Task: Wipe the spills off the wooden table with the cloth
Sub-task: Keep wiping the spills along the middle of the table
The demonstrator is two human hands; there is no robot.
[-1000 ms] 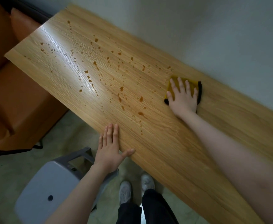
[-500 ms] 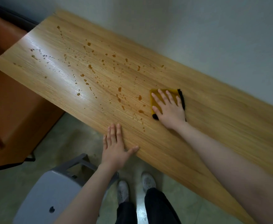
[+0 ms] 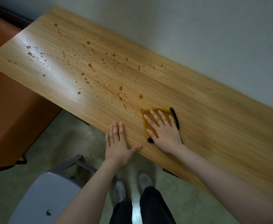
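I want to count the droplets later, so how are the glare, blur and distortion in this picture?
Head view: a bright glare band lies across the left part of the wooden table, washing out the spills there; wide-angle distortion bows the table edges; corners darken; slight softness on the right hand pressing the cloth and the left hand.

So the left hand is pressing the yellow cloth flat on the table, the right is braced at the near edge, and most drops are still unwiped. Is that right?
Not quite: the hands are swapped. In the head view the right hand presses the cloth flat on the table, and the left hand is braced at the near edge. The rest holds: most drops are still unwiped.
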